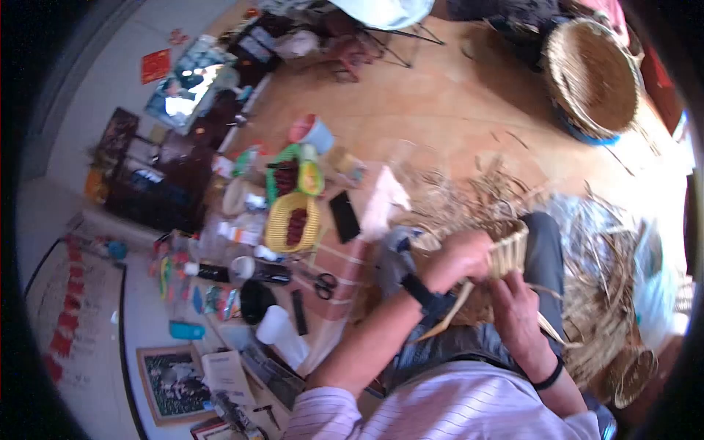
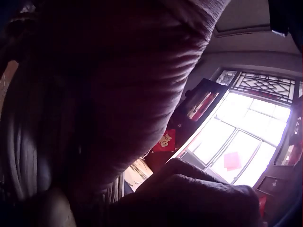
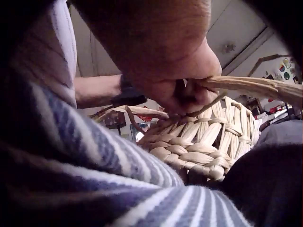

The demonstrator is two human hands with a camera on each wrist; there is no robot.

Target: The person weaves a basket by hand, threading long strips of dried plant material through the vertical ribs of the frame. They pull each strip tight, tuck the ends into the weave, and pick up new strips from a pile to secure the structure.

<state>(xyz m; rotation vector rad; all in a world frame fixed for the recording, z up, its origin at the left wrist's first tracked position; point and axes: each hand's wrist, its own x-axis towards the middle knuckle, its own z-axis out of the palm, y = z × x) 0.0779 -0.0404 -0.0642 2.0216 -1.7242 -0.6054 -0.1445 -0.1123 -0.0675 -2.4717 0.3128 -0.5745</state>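
Observation:
A small woven basket [image 1: 509, 248] rests in the person's lap, its pale plaited side large in the right wrist view [image 3: 203, 142]. The left hand [image 1: 463, 257], a black band at its wrist, grips the basket at its near edge; in the left wrist view that hand [image 2: 189, 196] is dark and its fingertips are hidden. Close beside it, the right hand [image 1: 517, 312] is at the basket's lower side. In the right wrist view the right hand [image 3: 165, 61] has curled fingers pinching a flat straw strand [image 3: 255, 86] against the weave. Loose strand ends [image 1: 449, 317] hang below the hands.
Left of the lap, a cloth-covered table [image 1: 334, 290] holds a yellow basket [image 1: 275, 227], scissors [image 1: 325, 284], a phone [image 1: 344, 216] and bottles. Straw [image 1: 601, 315] lies heaped on the right. A large round basket [image 1: 592, 81] stands at the upper right.

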